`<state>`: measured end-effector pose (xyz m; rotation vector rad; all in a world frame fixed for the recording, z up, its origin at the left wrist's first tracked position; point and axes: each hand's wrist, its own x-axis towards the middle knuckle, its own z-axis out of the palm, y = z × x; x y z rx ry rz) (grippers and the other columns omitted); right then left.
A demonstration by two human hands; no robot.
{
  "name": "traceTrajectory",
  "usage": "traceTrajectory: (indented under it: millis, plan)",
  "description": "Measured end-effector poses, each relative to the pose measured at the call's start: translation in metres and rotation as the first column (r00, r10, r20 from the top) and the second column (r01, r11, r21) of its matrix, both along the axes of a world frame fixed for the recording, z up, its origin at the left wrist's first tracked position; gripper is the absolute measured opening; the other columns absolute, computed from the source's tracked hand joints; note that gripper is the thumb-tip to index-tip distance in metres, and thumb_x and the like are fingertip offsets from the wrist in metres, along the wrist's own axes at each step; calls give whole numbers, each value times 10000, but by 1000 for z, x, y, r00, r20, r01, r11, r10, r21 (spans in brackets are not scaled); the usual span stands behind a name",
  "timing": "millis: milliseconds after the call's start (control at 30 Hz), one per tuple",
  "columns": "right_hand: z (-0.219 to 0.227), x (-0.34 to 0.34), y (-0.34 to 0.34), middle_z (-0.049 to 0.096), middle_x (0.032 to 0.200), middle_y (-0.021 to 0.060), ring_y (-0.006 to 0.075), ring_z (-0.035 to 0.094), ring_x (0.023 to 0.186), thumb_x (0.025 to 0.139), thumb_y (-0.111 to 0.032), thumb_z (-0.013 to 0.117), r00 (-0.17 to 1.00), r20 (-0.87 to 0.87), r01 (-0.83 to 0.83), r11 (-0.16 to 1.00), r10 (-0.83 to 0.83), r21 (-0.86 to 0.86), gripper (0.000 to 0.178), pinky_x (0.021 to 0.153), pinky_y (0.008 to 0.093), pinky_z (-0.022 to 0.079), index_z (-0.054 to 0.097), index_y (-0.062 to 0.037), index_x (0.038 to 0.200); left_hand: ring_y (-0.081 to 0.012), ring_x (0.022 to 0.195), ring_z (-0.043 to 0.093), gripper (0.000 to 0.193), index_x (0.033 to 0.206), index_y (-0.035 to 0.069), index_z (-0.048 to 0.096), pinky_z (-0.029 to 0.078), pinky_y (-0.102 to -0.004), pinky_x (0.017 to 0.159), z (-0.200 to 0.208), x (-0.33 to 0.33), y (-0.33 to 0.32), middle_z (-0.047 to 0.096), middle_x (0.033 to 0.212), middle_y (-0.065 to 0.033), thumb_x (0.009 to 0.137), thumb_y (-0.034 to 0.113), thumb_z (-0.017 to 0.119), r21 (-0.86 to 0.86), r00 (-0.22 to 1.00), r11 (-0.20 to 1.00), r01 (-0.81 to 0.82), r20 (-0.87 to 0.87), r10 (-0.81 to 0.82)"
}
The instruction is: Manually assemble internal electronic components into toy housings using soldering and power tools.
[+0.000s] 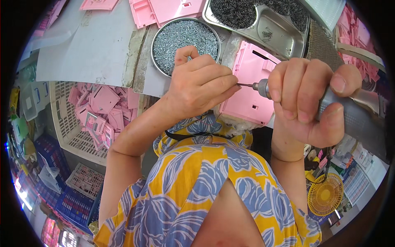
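My right hand point(306, 96) wraps round a grey electric screwdriver point(329, 105), held level, its bit pointing left. At the tip of the bit, the fingers of my left hand point(201, 82) are pinched together; whatever they hold is hidden by the fingertips. Beneath the bit lies a pink plastic panel point(242, 99) with a long dark slot and a small square hole. Just beyond my left hand stands a round metal bowl point(153, 51) full of small silver screws.
At the far right is a steel tray point(284, 41) with heaps of small dark coiled parts. More pink panels point(173, 12) lie at the back. To my left, a white plastic basket point(61, 123) holds many pink pieces. A yellow basket point(325, 195) sits low at right.
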<state>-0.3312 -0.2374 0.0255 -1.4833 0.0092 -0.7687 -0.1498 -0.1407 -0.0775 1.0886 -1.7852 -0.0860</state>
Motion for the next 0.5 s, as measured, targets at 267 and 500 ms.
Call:
traceTrajectory:
  millis: [267, 500]
  plan:
    - [3, 9, 16, 508, 712, -43, 94, 437, 570, 1032, -294, 523, 992, 30, 116, 972, -124, 204, 308, 655, 315, 442, 516, -171, 1314, -143, 672, 591, 242, 863, 114, 732, 342, -341, 709, -2, 1, -1, 679, 830, 25, 665, 175, 855, -76, 999, 997, 16, 36, -13]
    - [-40, 12, -1, 460, 674, -4, 125, 423, 566, 999, -167, 506, 971, 42, 231, 968, -236, 98, 252, 617, 343, 441, 511, -120, 1247, -174, 630, 549, 246, 734, 127, 614, 380, -346, 703, 0, 21, -5, 585, 694, 26, 749, 148, 859, 59, 993, 998, -10, -121, 17]
